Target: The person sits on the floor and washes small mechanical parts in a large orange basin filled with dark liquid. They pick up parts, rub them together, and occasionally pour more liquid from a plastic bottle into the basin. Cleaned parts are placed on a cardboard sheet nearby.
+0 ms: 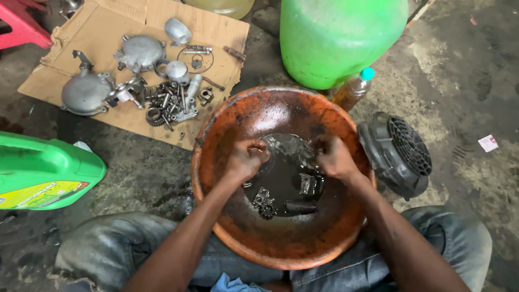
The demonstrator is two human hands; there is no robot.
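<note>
An orange basin point(227, 124) sits on the ground between my knees, with dark oily liquid pooled in its bottom. My left hand point(246, 158) and my right hand point(333, 157) are both closed on a grey metal engine part point(289, 146) held just above the liquid. Small metal parts point(308, 185) and a chain piece point(263, 201) lie in the dark pool below my hands.
A flattened cardboard sheet point(216, 27) at upper left carries engine covers point(86, 93), a piston point(177, 71) and several bolts. A large green jug point(340, 38) and a small bottle point(354, 89) stand behind the basin. A black fan cover point(397, 154) lies right; a green oil can point(46, 173) lies left.
</note>
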